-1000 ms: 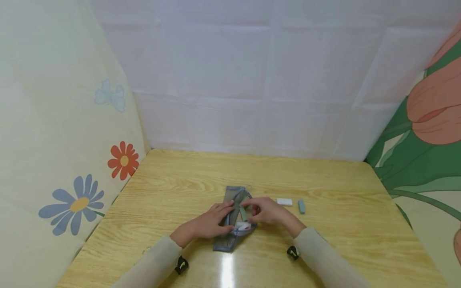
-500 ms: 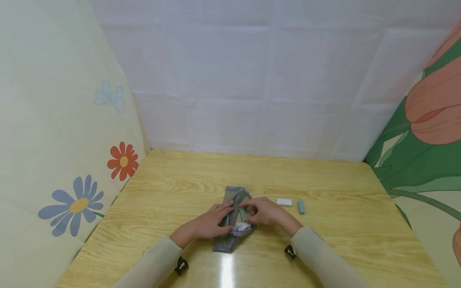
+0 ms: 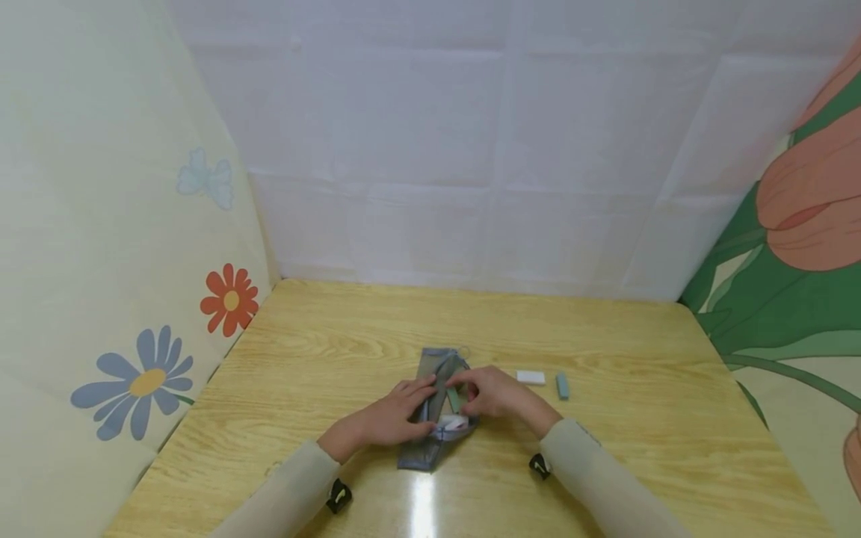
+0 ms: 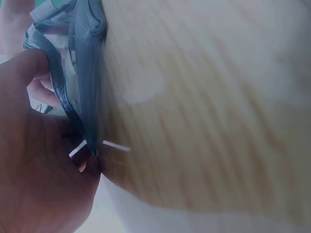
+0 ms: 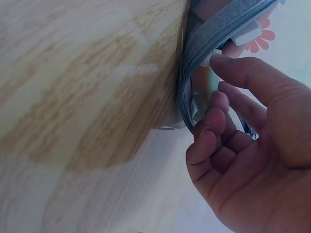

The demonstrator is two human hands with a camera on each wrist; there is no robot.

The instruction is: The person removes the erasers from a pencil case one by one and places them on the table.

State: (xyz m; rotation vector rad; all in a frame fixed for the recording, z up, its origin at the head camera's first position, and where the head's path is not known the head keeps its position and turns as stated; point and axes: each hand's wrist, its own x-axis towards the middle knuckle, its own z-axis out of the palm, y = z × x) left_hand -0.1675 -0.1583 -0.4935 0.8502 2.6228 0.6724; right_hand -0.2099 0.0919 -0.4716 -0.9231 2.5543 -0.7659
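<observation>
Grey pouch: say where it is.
In the head view, the grey pouch lies on the table between left hand and right hand, left of the loose white block.

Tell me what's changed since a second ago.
The right sleeve and the black device by it have shifted slightly left in the head view, the right hand barely with them. No new hold or release shows: its fingers stay around the green block. The left hand, pouch, white block and blue-green block look unmoved.
</observation>
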